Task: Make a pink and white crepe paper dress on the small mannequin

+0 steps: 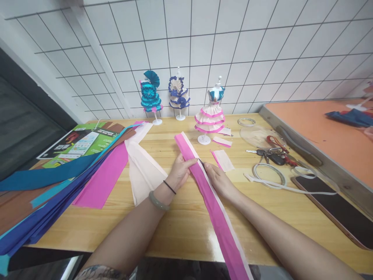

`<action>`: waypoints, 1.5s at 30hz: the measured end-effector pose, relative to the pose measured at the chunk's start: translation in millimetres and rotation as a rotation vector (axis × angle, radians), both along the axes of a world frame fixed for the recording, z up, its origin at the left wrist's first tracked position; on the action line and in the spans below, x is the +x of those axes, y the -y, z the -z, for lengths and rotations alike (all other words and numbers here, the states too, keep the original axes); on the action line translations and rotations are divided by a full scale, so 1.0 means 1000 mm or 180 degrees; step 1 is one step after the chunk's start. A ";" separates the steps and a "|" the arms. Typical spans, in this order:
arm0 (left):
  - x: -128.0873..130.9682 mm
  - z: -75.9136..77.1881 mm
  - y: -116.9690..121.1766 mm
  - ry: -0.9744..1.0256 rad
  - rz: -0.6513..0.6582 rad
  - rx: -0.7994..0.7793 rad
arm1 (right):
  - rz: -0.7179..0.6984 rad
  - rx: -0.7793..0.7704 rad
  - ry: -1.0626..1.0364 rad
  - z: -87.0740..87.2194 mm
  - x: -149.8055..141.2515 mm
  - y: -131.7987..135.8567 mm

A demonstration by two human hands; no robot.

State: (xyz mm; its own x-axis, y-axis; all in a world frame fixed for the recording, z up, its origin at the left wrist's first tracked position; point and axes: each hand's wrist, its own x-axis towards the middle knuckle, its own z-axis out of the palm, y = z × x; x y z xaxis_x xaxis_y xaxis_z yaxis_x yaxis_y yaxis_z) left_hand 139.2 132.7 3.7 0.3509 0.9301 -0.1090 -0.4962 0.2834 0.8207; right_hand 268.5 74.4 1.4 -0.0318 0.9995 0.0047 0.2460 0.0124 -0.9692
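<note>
A long strip of pink crepe paper with a white edge [214, 212] runs from the table's middle down past the front edge. My left hand [181, 171] pinches it near its far end, thumb on top. Closed at the strip's right side, my right hand [217, 177] grips a slim dark tool [201, 161]; only its narrow tip shows, against the white edge. Behind my hands stands a small dress form [210, 116] in a tiered white skirt with pink trim and a blue top. Small white and pink paper pieces [223, 160] lie right of it.
Teal [150, 91] and blue-and-white [179, 95] dressed forms stand by the tiled wall. Folded coloured paper [101, 175] and a green printed sheet [87, 144] lie left. Keys [275, 155], tape rings [269, 175] and a phone [335, 210] lie right, beside an orange-topped surface [314, 124].
</note>
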 end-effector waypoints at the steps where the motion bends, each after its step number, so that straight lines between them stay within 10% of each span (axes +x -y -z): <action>1: 0.000 0.000 0.001 -0.0010 0.0004 0.0021 | 0.0023 0.0012 -0.0010 0.000 0.000 0.000; 45: 0.007 0.003 0.010 -0.0274 0.0069 0.0188 | 0.0285 -0.0244 -0.0160 -0.013 -0.005 0.005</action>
State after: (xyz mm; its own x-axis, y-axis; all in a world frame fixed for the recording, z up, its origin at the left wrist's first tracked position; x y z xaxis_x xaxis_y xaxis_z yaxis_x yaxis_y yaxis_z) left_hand 146.1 122.7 0.8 0.3627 0.9280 -0.0850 -0.4173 0.2433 0.8756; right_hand 263.7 69.5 14.6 0.0559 0.9958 -0.0727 0.1940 -0.0822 -0.9776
